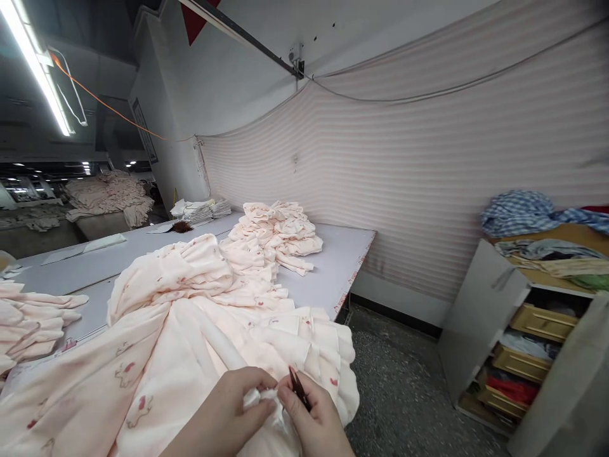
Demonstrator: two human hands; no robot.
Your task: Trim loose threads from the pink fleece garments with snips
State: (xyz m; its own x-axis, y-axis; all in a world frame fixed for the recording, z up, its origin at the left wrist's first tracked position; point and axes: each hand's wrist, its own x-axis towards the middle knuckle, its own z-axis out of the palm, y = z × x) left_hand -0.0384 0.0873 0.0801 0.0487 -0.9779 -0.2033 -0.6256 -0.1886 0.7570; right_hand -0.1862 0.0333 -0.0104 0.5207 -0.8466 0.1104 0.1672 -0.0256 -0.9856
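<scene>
A big heap of pale pink printed fabric (181, 330) lies across the near end of the grey table (328, 266). My left hand (228, 409) pinches a bunched bit of this fabric at the bottom of the view. Right beside it, my right hand (311, 422) grips a small dark pair of snips (297, 388), with the blades pointing up at the pinched cloth. Both hands are closed and touch the fabric.
A stack of folded pink pieces (273, 238) sits further along the table, another pile (28, 320) at the left edge, white folded items (202, 211) at the far end. An open cabinet (528, 343) with drawers and cloth stands on the right. Speckled floor (404, 393) lies between.
</scene>
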